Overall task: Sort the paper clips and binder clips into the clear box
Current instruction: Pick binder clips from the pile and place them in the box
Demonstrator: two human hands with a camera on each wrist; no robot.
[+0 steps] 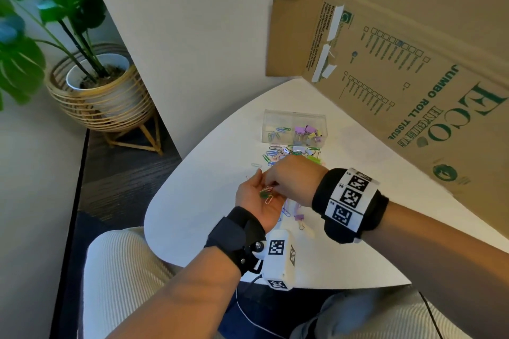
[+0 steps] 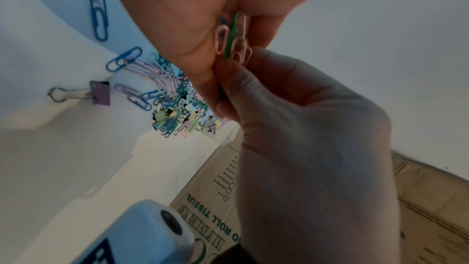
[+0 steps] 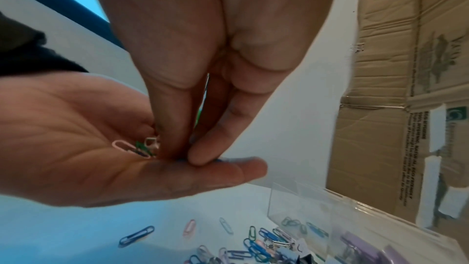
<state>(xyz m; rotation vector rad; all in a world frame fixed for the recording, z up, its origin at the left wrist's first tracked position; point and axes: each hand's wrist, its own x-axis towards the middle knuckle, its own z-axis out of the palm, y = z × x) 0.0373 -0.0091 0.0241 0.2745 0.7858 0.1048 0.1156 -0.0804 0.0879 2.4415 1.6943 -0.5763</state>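
My left hand (image 1: pixel 254 201) is held palm up over the white table (image 1: pixel 198 217), fingers fairly straight, with a few pink and green paper clips (image 1: pixel 266 193) lying in the palm (image 3: pixel 76 138). My right hand (image 1: pixel 292 177) reaches down into that palm. Its thumb and forefinger (image 3: pixel 203 158) pinch a blue paper clip (image 3: pixel 221 160) against my left fingers. The clear box (image 1: pixel 292 116) stands further back, with paper clips in its left part and binder clips in its right. A loose pile of clips (image 1: pixel 286 154) lies in front of it.
A purple binder clip (image 1: pixel 298 218) and stray paper clips lie on the table under my hands. A big cardboard sheet (image 1: pixel 413 91) stands along the table's right side. A potted plant (image 1: pixel 99 82) sits on the floor to the left.
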